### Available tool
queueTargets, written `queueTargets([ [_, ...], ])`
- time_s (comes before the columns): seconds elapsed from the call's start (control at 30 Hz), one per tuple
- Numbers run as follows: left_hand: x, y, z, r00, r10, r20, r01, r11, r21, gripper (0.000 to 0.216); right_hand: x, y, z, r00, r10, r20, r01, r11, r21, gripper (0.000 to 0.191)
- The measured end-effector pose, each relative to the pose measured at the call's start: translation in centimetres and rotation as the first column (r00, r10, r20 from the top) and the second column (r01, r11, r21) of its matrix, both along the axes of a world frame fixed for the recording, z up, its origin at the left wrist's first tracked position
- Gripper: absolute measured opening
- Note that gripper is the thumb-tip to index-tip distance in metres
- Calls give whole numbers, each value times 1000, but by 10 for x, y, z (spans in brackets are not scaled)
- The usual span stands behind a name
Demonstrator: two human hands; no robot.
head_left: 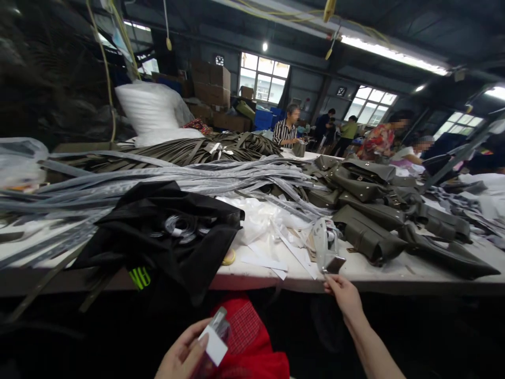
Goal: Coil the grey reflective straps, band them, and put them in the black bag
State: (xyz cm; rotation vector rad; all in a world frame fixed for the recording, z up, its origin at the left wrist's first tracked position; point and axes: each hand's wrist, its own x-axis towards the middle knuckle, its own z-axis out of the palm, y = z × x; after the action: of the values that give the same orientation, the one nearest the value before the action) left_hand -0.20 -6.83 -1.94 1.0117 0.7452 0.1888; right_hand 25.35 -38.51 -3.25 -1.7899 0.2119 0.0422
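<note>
My left hand (185, 350) is closed around a small clear plastic packet (225, 330) with a white card or label (213, 346) on it, low in front of the red cloth at my body. At the table's front edge, my right hand (345, 295) pinches with thumb and forefinger at the lower end of what looks like a tape dispenser (324, 243). A shiny dark plate (334, 265) shows just above those fingertips. Whatever they grip is too small to make out. White paper strips (265, 262) and crumpled clear plastic (262, 223) lie left of the dispenser.
A black bag (130, 226) holding coiled clear items overhangs the table edge (300, 283) on the left. Long plastic-wrapped straps (205, 176) stretch across behind it. Olive leather bags (366, 231) pile up on the right. Several people work farther back, one in a striped shirt (284, 132).
</note>
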Motion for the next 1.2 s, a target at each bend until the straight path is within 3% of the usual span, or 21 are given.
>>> queueTargets([
  [0.1, 3, -4, 5, 998, 52, 39, -54, 997, 51, 61, -28, 56, 13, 942, 333, -45, -325, 938, 121, 44],
  [0.2, 2, -4, 6, 994, 86, 71, -93, 991, 100, 59, -69, 120, 24, 778, 624, -74, -577, 756, 309, 35],
  [0.33, -7, -2, 5, 980, 168, 103, -182, 972, 150, 52, -121, 177, 31, 499, 863, -77, -727, 466, 504, 31],
  [0.43, -15, -1, 8, 970, 217, 112, -234, 956, 175, 47, -141, 198, 30, 347, 934, -87, -784, 340, 519, 34],
  [0.63, -23, 1, 17, 950, 274, 147, -297, 942, 160, 45, -149, 220, 19, 280, 944, -172, -849, 327, 416, 44],
  [0.77, -23, 1, 23, 942, 304, 143, -319, 942, 100, 47, -148, 228, 18, 207, 959, -192, -873, 270, 407, 47],
  [0.97, -24, 2, 30, 919, 346, 188, -356, 934, 21, 45, -148, 231, 21, 122, 985, -125, -846, 169, 505, 35],
  [1.03, -24, 0, 31, 924, 320, 208, -343, 935, 87, 44, -149, 234, 21, 128, 987, -98, -855, 160, 494, 35],
  [1.1, -25, -3, 32, 939, 264, 219, -314, 920, 236, 41, -150, 239, 22, 154, 986, -60, -868, 164, 468, 36],
  [1.2, -28, -6, 36, 959, 204, 197, -280, 790, 545, 31, -152, 248, 25, 216, 976, -7, -881, 198, 430, 33],
])
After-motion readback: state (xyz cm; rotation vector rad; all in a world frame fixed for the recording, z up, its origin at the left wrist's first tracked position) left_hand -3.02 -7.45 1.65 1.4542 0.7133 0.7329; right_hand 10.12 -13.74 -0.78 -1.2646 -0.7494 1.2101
